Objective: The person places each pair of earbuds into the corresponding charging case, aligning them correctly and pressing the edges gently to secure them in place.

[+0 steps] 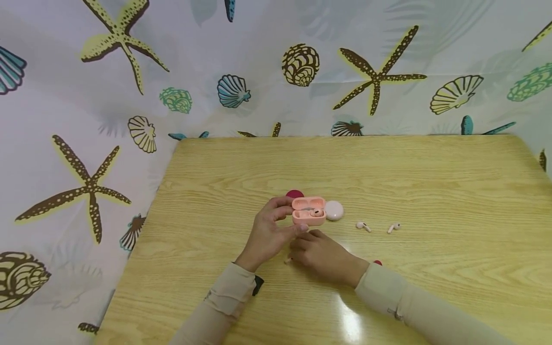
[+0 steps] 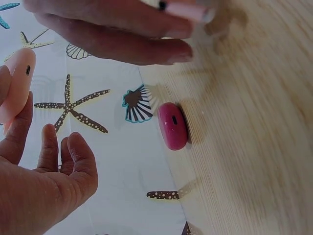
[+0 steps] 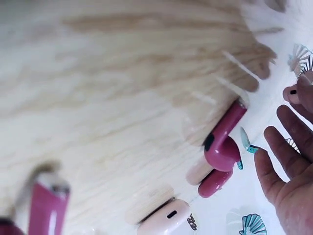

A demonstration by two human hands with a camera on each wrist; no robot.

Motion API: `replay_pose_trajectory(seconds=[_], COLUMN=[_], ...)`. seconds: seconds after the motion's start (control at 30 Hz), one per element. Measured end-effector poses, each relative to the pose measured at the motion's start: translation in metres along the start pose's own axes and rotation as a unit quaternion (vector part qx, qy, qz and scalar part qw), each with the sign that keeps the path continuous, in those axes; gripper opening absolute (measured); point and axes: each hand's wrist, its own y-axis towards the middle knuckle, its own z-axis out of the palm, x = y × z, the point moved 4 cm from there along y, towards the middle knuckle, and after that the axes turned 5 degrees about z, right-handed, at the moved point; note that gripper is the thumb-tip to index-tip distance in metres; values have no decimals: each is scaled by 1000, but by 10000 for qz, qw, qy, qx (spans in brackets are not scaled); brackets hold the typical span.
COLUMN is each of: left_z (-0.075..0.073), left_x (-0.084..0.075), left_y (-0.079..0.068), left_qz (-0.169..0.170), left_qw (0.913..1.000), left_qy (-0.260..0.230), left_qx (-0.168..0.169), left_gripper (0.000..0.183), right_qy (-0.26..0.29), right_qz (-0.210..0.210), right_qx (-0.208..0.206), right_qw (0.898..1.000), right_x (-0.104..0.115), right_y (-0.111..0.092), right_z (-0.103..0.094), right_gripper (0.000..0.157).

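Note:
My left hand (image 1: 269,235) holds a salmon-pink earbud case (image 1: 308,221), its lid raised. One earbud (image 1: 317,212) sits in the right slot. The closed underside of this case (image 2: 18,85) faces the left wrist view. My right hand (image 1: 321,256) is just below the case, fingers curled, pinching a salmon-pink earbud (image 2: 188,11) whose stem sticks out past the fingers. Most of that earbud is hidden by the fingers in the head view. A magenta earbud (image 3: 225,142) lies on the table near my right hand.
A magenta case (image 2: 172,126) and a pale round-edged case (image 1: 334,211) stand behind the held case. Two white earbuds (image 1: 363,226) lie to the right. Another magenta earbud (image 1: 377,262) shows beside the right sleeve. A patterned cloth (image 1: 258,57) hangs behind the wooden table (image 1: 431,182).

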Motion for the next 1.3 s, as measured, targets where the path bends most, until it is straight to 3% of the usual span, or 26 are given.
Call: replay_pose_trajectory(seconds=[0.2, 0.3, 0.4, 0.47, 0.5, 0.63, 0.67, 0.7, 0.87, 0.97, 1.07, 1.3], left_z=[1, 1, 1, 2, 2, 5, 6, 6, 10, 13, 15, 21], left_x=[-2, -3, -2, -2, -2, -3, -3, -3, -3, -2, -2, -3], left_y=[0, 1, 1, 1, 1, 0, 0, 0, -2, -2, -2, -1], left_qz=[190, 224, 168, 121, 100, 86, 88, 108, 112, 68, 32, 145], left_qw=[9998, 9997, 9999, 9999, 9999, 10000, 10000, 9999, 9998, 9998, 9997, 9995], left_qy=[8, 62, 15, -11, -26, 0, 0, -7, -69, -109, -139, -138], left_qx=[44, 34, 16, 1, 2, 22, 39, 54, 132, 178, 214, 236], left_gripper=[24, 24, 24, 23, 22, 21, 21, 21, 22, 22, 22, 21], right_qy=[-415, -347, -190, -204, -240, -421, -451, -486, -775, -962, -1128, -1523], right_qz=[34, 219, 491, 700, 798, 1037, 1041, 1021, 849, 675, 468, 40], right_qx=[-318, -536, -707, -698, -733, -1014, -1152, -1260, -1440, -1299, -1082, -904], right_qw=[9986, 9977, 9961, 9949, 9938, 9885, 9869, 9856, 9829, 9845, 9866, 9842], right_x=[-6, -17, -31, -42, -48, -68, -71, -73, -72, -64, -54, -38], right_y=[-10, -19, -29, -35, -37, -41, -41, -40, -35, -28, -19, -7], right_z=[-15, -25, -39, -50, -56, -82, -89, -96, -130, -143, -149, -145], right_gripper=[18, 14, 35, 33, 40, 15, 21, 25, 13, 39, 45, 34])
